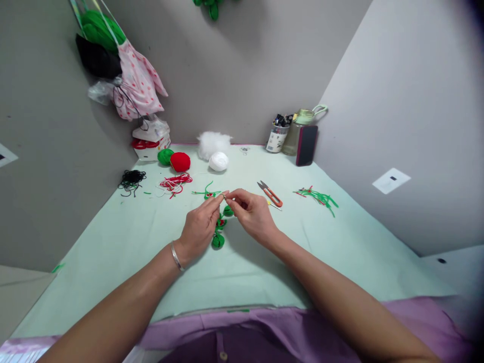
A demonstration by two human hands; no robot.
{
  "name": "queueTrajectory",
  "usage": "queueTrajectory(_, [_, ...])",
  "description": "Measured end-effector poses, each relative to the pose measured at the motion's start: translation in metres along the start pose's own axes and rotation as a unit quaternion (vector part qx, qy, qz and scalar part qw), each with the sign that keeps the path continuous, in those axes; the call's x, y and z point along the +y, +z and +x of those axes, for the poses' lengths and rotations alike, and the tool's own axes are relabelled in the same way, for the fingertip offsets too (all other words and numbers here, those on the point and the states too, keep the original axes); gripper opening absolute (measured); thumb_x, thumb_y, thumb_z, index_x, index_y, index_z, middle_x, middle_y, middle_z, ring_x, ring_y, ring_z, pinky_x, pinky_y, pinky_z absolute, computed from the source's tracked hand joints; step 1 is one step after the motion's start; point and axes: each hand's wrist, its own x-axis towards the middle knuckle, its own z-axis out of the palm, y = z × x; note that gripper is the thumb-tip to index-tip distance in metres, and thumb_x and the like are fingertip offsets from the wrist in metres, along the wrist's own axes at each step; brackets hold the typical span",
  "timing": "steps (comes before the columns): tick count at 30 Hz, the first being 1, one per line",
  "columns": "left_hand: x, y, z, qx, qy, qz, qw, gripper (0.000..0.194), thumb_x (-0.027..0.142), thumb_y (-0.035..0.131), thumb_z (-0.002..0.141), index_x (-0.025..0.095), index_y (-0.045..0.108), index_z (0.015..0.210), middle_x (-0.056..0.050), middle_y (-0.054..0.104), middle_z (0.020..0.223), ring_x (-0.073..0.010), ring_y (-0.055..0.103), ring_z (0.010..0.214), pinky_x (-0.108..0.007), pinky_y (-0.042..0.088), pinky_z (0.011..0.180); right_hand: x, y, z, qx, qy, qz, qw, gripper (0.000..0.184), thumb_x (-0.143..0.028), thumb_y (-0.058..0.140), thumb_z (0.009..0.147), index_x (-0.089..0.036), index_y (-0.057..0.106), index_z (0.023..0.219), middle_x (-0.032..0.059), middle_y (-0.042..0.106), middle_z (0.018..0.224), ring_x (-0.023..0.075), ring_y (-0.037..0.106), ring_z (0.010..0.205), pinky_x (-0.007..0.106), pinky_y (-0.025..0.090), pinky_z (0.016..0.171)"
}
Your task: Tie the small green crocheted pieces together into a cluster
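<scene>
"Look closely: the bare left hand [202, 222], silver bangle [177, 256] at its wrist, meets the bare right hand [251, 209], fingertip to fingertip!"

"What's in the grip?"

"Right thumb and forefinger sit close together at the left fingertips, but anything between them is too small to make out. I can't tell whether either hand is clenched or slack!"

"And the work itself?"

"Green crocheted pieces with red patches [218, 241], mid-table on the pale mint cloth [283, 272], partly hidden by the left hand. One round green end shows on the near side!"

"Which step is this?"

"Fine fingertip work around that crochet, I'd judge. Orange-handled thread snips [270, 193] lie beyond the right hand, untouched."

"What does the next move call for?"

"A steady left, I reckon, and a light, precise right pinch!"
</scene>
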Motion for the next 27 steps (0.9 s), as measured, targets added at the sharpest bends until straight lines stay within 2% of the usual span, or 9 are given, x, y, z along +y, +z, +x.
queueTrajectory(6, [-0.0042, 0.0017, -0.0016, 0.002, 0.007, 0.017, 1.0, 0.044, 0.015, 0.04, 0.098, 0.019, 0.06, 0.136, -0.008, 0.069, 0.131, -0.0193, 0.066, 0.116, -0.032, 0.053, 0.099, -0.0003, -0.0003, 0.002, -0.007, 0.019, 0.02, 1.0, 0.024, -0.025, 0.056, 0.089, -0.017, 0.077, 0.099, -0.004, 0.048, 0.056, 0.0112, 0.04, 0.054, 0.024, 0.03, 0.055])
queueTrajectory(10, [-0.0047, 0.002, -0.0019, 0.001, 0.014, 0.033, 0.999, 0.044, 0.014, 0.04, 0.098, 0.02, 0.061, 0.135, -0.007, 0.069, 0.13, -0.0198, 0.068, 0.114, -0.031, 0.054, 0.096, 0.0024, -0.001, 0.005, -0.025, 0.042, 0.047, 0.998, 0.024, -0.027, 0.057, 0.088, -0.016, 0.076, 0.097, -0.0043, 0.048, 0.054, 0.0111, 0.04, 0.052, 0.024, 0.029, 0.053])
queueTrajectory(16, [-0.0044, 0.0025, -0.0029, 0.001, 0.015, 0.051, 0.999, 0.043, 0.013, 0.04, 0.098, 0.021, 0.061, 0.135, -0.006, 0.072, 0.12, -0.0193, 0.07, 0.105, -0.031, 0.056, 0.09, 0.0046, -0.0022, 0.0053, -0.035, 0.042, 0.058, 0.997, 0.022, -0.028, 0.058, 0.087, -0.016, 0.076, 0.093, -0.0043, 0.048, 0.053, 0.011, 0.041, 0.052, 0.025, 0.027, 0.052])
queueTrajectory(21, [-0.0036, 0.0019, -0.0018, 0.006, 0.021, 0.05, 0.999, 0.042, 0.013, 0.04, 0.098, 0.019, 0.062, 0.133, -0.007, 0.071, 0.124, -0.0203, 0.07, 0.108, -0.032, 0.056, 0.093, 0.0019, -0.0027, 0.0046, -0.032, 0.036, 0.069, 0.996, 0.024, -0.029, 0.058, 0.087, -0.015, 0.076, 0.095, -0.0041, 0.048, 0.054, 0.0108, 0.04, 0.052, 0.025, 0.028, 0.052])
queueTrajectory(27, [-0.0019, 0.0002, -0.0005, 0.013, 0.023, 0.04, 0.999, 0.044, 0.011, 0.04, 0.097, 0.022, 0.063, 0.133, -0.005, 0.07, 0.129, -0.0194, 0.068, 0.112, -0.032, 0.055, 0.095, 0.0006, -0.0014, 0.0016, -0.019, 0.013, 0.046, 0.999, 0.026, -0.029, 0.057, 0.089, -0.016, 0.076, 0.1, -0.0039, 0.047, 0.056, 0.0107, 0.038, 0.054, 0.025, 0.029, 0.054])
